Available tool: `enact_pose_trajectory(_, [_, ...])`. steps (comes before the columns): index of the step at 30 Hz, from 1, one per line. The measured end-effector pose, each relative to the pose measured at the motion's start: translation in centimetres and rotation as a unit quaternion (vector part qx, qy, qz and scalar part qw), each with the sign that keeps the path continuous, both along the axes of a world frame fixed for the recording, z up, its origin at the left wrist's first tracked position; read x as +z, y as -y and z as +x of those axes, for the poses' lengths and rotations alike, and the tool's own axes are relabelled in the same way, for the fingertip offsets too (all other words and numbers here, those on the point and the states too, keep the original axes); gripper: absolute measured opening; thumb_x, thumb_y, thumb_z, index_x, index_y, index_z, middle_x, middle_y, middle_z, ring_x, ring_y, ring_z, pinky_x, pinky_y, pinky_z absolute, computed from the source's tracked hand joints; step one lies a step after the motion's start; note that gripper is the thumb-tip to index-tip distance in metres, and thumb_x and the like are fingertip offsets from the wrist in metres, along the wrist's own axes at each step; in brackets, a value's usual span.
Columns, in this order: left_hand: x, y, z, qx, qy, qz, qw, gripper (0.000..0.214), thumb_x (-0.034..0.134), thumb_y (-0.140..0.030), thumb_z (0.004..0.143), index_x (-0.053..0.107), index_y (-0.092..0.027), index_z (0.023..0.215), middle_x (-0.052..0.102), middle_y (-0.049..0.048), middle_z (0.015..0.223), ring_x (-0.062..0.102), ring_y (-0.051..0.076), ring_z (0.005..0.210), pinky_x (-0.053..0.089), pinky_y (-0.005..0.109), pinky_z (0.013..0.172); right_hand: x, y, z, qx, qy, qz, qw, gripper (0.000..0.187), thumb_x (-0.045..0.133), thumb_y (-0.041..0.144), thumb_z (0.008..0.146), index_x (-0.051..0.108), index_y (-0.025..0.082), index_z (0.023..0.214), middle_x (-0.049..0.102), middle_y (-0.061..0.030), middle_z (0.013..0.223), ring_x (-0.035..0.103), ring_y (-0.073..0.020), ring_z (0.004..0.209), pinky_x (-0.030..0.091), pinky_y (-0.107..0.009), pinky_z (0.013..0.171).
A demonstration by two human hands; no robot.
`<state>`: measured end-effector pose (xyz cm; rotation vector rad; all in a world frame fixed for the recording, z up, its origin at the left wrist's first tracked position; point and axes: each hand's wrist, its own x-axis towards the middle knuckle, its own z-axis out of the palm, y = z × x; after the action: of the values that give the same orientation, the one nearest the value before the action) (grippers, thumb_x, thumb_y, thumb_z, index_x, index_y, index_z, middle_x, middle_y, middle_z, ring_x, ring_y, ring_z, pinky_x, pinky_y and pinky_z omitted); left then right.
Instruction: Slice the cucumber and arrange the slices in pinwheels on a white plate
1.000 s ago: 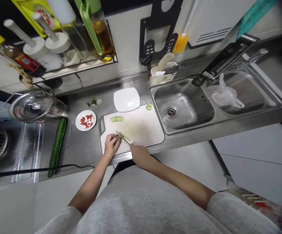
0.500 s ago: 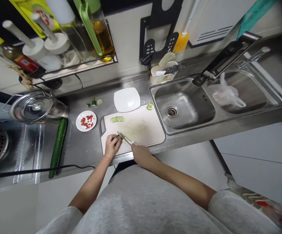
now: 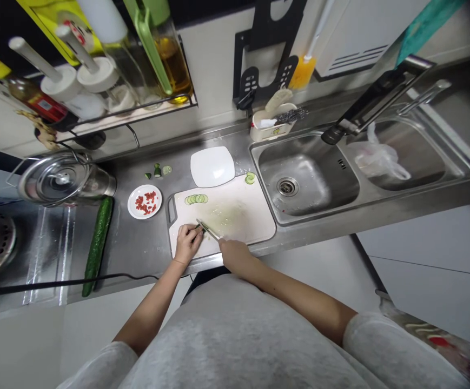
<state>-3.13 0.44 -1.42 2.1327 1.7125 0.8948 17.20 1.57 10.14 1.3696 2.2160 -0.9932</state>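
On the cutting board (image 3: pixel 255 227) my left hand (image 3: pixel 188 241) is closed over a small dark-green piece of cucumber (image 3: pixel 198 227), mostly hidden by the fingers. My right hand (image 3: pixel 237 255) grips a knife (image 3: pixel 209 229) by its handle, the blade slanting up and left against that piece. A row of thin cucumber slices (image 3: pixel 196 199) lies overlapped on the board's upper left. A few curled slices (image 3: pixel 250 178) sit at its upper right corner. Wet green residue marks the middle of the board.
Behind the board is a white square plate (image 3: pixel 212 166). To the left are a small plate of chopped red pieces (image 3: pixel 145 202), cucumber ends (image 3: pixel 157 170), a whole cucumber (image 3: pixel 98 246) and a steel pot (image 3: pixel 64 178). The sink (image 3: pixel 308 178) lies to the right; a black cable (image 3: pixel 108 276) crosses the counter.
The view has shifted very slightly. Both hands, the knife and the slices stay in nearly the same places on the board.
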Motion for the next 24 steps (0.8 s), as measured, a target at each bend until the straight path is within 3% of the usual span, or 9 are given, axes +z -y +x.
enact_pose_trajectory(24, [-0.02, -0.02, -0.03, -0.005, 0.008, 0.006, 1.0, 0.018, 0.056, -0.026, 0.087, 0.067, -0.023, 0.101, 0.058, 0.0061, 0.091, 0.053, 0.018, 0.09, 0.045, 0.035, 0.081, -0.56, -0.31, 0.11, 0.0, 0.015, -0.018, 1.0, 0.033, 0.045, 0.005, 0.081, 0.057, 0.012, 0.11, 0.069, -0.0154, 0.095, 0.066, -0.0242, 0.099, 0.049, -0.031, 0.076])
